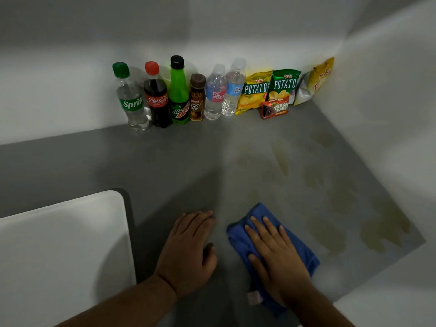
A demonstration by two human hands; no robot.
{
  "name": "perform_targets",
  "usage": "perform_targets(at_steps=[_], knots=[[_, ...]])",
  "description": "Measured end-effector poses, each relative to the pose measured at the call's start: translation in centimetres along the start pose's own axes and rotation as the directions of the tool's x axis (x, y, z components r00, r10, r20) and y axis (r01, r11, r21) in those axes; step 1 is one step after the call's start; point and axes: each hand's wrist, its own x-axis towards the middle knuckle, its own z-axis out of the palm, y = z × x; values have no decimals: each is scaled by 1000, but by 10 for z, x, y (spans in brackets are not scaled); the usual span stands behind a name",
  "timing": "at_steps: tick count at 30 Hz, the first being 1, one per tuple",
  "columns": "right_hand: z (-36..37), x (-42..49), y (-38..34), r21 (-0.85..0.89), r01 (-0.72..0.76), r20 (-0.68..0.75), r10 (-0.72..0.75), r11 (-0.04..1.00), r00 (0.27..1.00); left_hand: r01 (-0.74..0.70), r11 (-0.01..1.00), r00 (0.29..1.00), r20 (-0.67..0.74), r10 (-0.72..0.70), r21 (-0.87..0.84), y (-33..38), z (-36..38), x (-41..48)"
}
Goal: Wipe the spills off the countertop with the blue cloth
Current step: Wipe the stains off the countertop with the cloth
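Note:
A folded blue cloth (pixel 257 218) lies on the grey countertop (pixel 179 161) near its front edge. My right hand (pixel 276 253) rests flat on top of the cloth, fingers spread and pointing away from me. My left hand (pixel 188 249) lies flat on the bare counter just left of the cloth, holding nothing. Yellowish-brown spill patches (pixel 377 230) stain the counter to the right of the cloth and run back toward the far right corner (pixel 283 159).
Several drink bottles (pixel 179 90) stand in a row along the back wall, with snack bags (pixel 283 86) and a small red snack pack (pixel 274 109) to their right. A white sink basin (pixel 63 251) lies at the left. A white wall (pixel 389 114) bounds the counter's right side.

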Motion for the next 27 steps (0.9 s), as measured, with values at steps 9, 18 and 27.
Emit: perform_targets(at_steps=[9,18,27], knots=[[-19,77,-25,89,-314,-87,321,945,943,2,999,999,-44,0,45,-24,-20,60],[-23,66,22,21,-53,-28,53,998,998,-12,995,1000,-21,15,99,-59,-39,122],[-25,104,-31,69,-151,-57,155,986,986,8,987,1000,-1,-8,163,-77,-44,144]])
